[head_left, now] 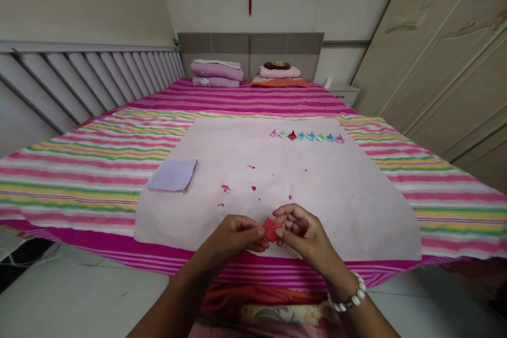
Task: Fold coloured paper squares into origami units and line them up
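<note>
A small piece of folded red paper [271, 229] is pinched between both hands over the near edge of a large white sheet [190, 222]. My left hand [240, 233] grips its left side between thumb and fingers. On its right side, the thumb and fingers of my right hand [299, 227] are closed, with a white beaded bracelet at that wrist. Several small red scraps [225, 188] lie scattered on the sheet beyond my hands. At the sheet's far right stands a row of small folded paper shapes [301, 135] in pink, green, red and blue.
A stack of square paper [173, 175], lilac on top, rests on the sheet's left side. Under the sheet spreads a bed with a striped cover [91, 169]. Folded bedding [217, 73] sits by the headboard [222, 45]. A railing runs along the left, a wardrobe [447, 53] along the right.
</note>
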Motion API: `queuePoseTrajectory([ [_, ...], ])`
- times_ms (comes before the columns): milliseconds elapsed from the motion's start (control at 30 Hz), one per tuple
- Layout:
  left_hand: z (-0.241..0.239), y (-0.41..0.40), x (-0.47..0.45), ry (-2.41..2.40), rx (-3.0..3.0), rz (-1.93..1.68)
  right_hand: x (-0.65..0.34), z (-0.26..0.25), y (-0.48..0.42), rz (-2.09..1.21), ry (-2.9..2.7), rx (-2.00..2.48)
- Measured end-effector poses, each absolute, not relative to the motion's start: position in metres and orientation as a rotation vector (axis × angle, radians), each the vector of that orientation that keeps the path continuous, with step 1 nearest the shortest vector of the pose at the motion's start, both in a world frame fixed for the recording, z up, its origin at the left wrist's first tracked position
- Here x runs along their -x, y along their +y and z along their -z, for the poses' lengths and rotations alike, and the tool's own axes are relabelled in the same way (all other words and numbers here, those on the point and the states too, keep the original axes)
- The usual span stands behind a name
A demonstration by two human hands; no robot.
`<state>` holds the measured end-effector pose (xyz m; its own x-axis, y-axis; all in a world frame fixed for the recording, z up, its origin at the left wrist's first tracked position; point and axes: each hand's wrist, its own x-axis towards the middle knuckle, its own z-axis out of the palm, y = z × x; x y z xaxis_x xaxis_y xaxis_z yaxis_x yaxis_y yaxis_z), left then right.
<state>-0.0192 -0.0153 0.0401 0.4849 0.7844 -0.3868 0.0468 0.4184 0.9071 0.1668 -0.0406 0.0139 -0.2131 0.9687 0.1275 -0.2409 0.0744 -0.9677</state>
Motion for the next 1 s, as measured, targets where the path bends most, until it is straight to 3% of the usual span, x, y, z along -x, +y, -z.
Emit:
queuePoseTrajectory([
  [333,-0.039,-0.016,0.018,0.953,-1.1,-0.596,-0.168,-0.014,-0.041,-1.442,-1.231,0.834],
  [633,-0.032,-0.029,0.013,0.867,-1.038,-0.957,-0.168,-0.012,-0.042,-1.41,-1.184,0.859],
  [1000,-0.037,-0.03,0.01,0.919,-0.963,-0.954,-0.158,-0.019,-0.046,-1.339,-1.195,0.818],
])
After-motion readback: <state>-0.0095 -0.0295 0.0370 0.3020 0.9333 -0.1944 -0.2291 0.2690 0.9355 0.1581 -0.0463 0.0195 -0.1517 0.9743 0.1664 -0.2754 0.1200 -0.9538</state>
